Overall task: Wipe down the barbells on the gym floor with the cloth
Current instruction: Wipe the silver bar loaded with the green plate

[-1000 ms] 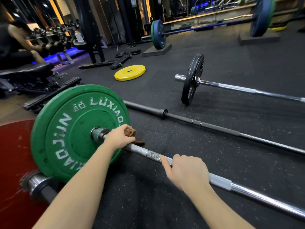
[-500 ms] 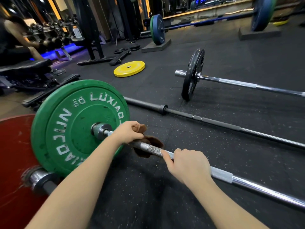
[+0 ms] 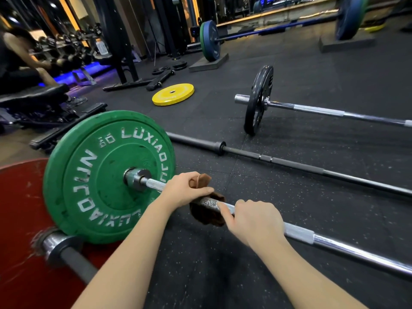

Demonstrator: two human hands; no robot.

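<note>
The barbell point(image 3: 334, 244) we are wiping lies on the gym floor point(image 3: 223, 275), the one nearest to us, with its green plate point(image 3: 100, 175) toward the left side of the floor and its chrome shaft running off to the right. Our left hand point(image 3: 185, 189) has its fingers curled round the brown cloth point(image 3: 207, 212), which is wrapped on the shaft not far from the plate. Our right hand point(image 3: 256, 221) grips the bare shaft just beside the cloth, with one finger stretched along the rough part.

We judge the task to be at an early stage. The cloth is on the left end of this shaft only, and the long part to the right is not yet done. Behind it lie a black barbell point(image 3: 289, 162) without plates, then a chrome barbell point(image 3: 323, 111) with a black plate point(image 3: 258, 101), and a far barbell point(image 3: 267, 30) raised on blocks. We cannot tell if these are clean.

In the way of the cloth is our own right hand, which must move before the cloth can slide to the right. The green plate closes the way to the left. A red plate point(image 3: 17, 208) stands at the near left corner, a yellow plate point(image 3: 172, 94) lies flat further back, and a bench point(image 3: 33, 97) with a person point(image 3: 13, 52) is well apart at the left edge.
</note>
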